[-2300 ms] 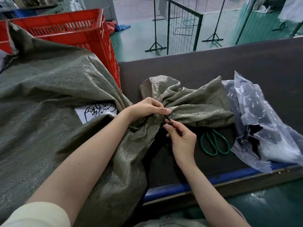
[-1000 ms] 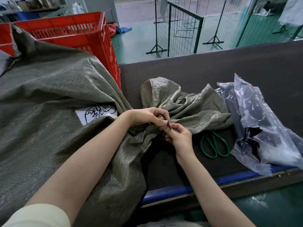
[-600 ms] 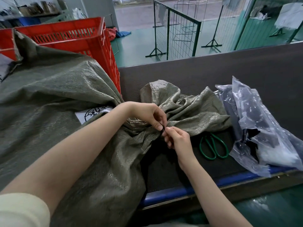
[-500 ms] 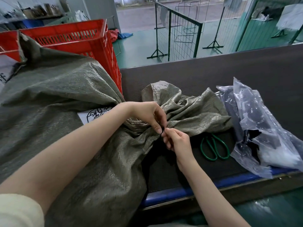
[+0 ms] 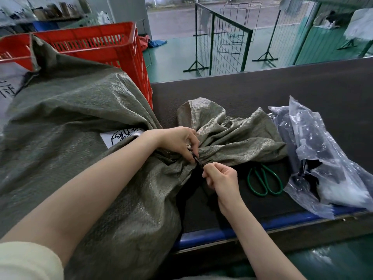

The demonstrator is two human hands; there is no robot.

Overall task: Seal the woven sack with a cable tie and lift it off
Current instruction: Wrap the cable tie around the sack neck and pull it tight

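Note:
A large grey-green woven sack lies full across the left of the table, its mouth gathered into a neck near the middle, with loose fabric fanned out to the right. A thin black cable tie circles that neck. My left hand pinches the tie at the neck. My right hand is just below and to the right, fingers closed on the tie's free end. Most of the tie is hidden by my fingers and the folds.
Green-handled scissors lie on the dark table right of my right hand. A crumpled clear plastic bag with dark contents sits at the right edge. A red plastic crate stands behind the sack. A white label shows on the sack.
Both hands stay at the sack's neck. My right hand has drawn slightly down and right from the left hand, with the tie between them. The camera view has shifted a little.

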